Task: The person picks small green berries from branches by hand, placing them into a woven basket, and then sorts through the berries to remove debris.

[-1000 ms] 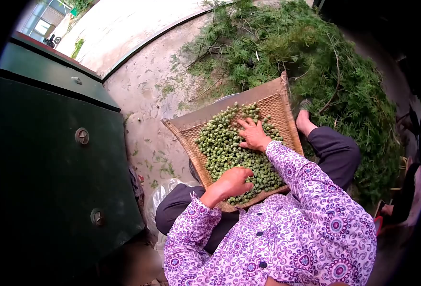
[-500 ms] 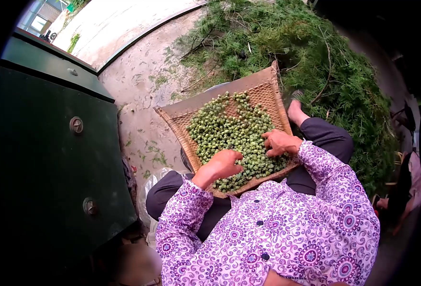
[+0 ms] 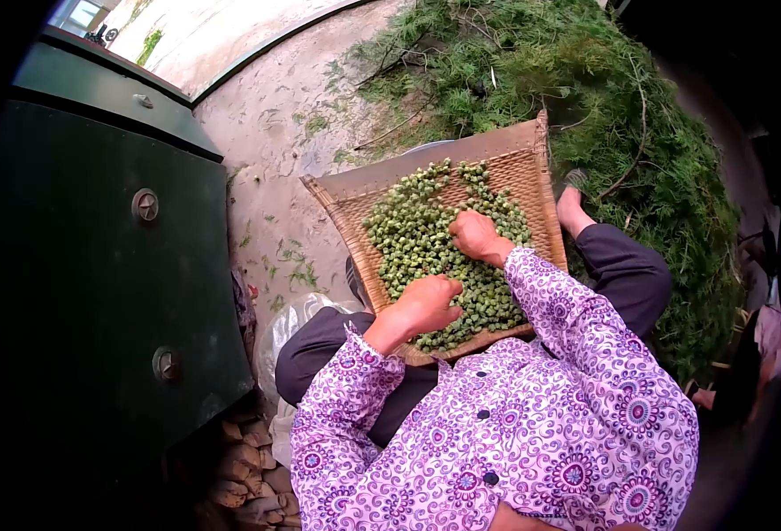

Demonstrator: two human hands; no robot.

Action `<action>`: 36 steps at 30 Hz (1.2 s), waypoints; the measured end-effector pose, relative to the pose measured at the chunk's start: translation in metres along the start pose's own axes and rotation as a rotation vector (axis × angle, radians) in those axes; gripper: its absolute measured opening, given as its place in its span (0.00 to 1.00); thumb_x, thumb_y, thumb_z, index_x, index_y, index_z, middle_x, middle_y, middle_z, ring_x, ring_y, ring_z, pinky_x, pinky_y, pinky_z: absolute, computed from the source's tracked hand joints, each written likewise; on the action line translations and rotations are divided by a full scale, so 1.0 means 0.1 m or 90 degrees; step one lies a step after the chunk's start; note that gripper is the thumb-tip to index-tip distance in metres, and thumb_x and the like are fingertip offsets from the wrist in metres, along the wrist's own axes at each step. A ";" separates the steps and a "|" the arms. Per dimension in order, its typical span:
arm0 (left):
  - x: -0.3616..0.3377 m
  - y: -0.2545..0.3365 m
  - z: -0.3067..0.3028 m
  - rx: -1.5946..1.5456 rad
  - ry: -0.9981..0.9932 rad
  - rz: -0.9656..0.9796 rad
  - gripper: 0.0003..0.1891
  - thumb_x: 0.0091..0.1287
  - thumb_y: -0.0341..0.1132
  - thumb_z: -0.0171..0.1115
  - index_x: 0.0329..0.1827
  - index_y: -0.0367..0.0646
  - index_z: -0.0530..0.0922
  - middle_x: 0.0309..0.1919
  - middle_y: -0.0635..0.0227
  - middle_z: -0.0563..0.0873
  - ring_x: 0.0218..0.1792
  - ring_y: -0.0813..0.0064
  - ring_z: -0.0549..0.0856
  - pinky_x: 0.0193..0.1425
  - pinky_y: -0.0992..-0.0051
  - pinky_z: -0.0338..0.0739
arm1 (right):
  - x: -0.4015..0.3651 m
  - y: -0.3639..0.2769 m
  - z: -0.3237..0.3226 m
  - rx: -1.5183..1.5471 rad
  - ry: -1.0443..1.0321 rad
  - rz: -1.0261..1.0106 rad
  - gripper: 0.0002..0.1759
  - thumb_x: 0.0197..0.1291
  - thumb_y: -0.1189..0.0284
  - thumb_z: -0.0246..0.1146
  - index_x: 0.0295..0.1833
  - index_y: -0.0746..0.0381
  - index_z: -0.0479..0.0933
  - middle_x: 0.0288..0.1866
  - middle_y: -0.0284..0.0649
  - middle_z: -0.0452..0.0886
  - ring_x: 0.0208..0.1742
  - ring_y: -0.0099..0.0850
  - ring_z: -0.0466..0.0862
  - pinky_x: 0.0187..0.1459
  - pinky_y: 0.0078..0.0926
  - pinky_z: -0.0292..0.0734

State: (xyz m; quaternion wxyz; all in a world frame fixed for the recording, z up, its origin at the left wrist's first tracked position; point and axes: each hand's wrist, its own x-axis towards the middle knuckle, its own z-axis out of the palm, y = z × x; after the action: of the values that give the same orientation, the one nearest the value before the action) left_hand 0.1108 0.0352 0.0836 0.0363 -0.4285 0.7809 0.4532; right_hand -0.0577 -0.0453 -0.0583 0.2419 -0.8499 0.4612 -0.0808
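A woven winnowing basket [image 3: 550,208] with a flat wooden lip lies across my lap, tilted in view. Small round green cones [image 3: 408,221] are spread over its weave in a thick layer. My right hand [image 3: 477,235] is down among the cones near the middle of the basket, its fingers bent in together; what they pinch is hidden. Nearer my body, my left hand [image 3: 426,304] rests low over the cones at the left, fingers curled inward. Whatever lies under its fingertips cannot be made out.
Cut green branches [image 3: 567,71] are heaped beyond the basket and along the right. A dark green metal cabinet [image 3: 99,265] stands at the left. Beside my knee is a clear plastic bag [image 3: 275,341], with split wood [image 3: 249,465] lower down. Leaf scraps lie on the concrete floor [image 3: 271,142].
My right hand has moved left and farther from my body across the cones, and its fingers have drawn together. My left hand has shifted slightly and curled more. The view has turned a little.
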 end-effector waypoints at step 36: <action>0.20 0.22 0.00 -0.287 0.254 0.020 0.07 0.57 0.29 0.60 0.37 0.36 0.80 0.22 0.67 0.82 0.25 0.82 0.80 0.30 0.79 0.74 | -0.90 -0.64 -1.22 0.717 -0.070 0.195 0.03 0.54 0.77 0.57 0.30 0.65 0.72 0.24 0.32 0.76 0.25 0.18 0.77 0.29 0.17 0.74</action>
State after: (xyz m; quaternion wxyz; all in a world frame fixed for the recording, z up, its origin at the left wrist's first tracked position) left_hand 0.0825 0.0275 0.0900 -0.2209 -0.4941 0.6587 0.5227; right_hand -0.1049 0.0169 0.0870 0.6888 -0.5168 0.4516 -0.2337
